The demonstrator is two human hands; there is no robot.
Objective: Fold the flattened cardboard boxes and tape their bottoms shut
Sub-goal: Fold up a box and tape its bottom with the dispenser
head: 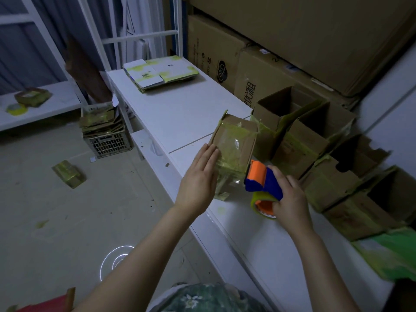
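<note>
Cardboard box [236, 140] glossy-taped; left hand [199, 176] flat; right hand [290, 197] grips dispenser [263, 179].

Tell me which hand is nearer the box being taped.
Left. The left hand rests flat against the box on its left side; the right hand sits off its lower right corner, holding the tape dispenser.

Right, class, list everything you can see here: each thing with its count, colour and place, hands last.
table: one, white, under the work
box: one, brown with yellow-green tape, upright on table
tape dispenser: one, blue and orange, right of box
open boxes: several, brown, table's right side
flattened boxes: one stack, white and yellow-green, table's far end
crate: one, pale, on floor
large cartons: several, brown, behind table
left hand: flat against box
right hand: gripping tape dispenser
</note>
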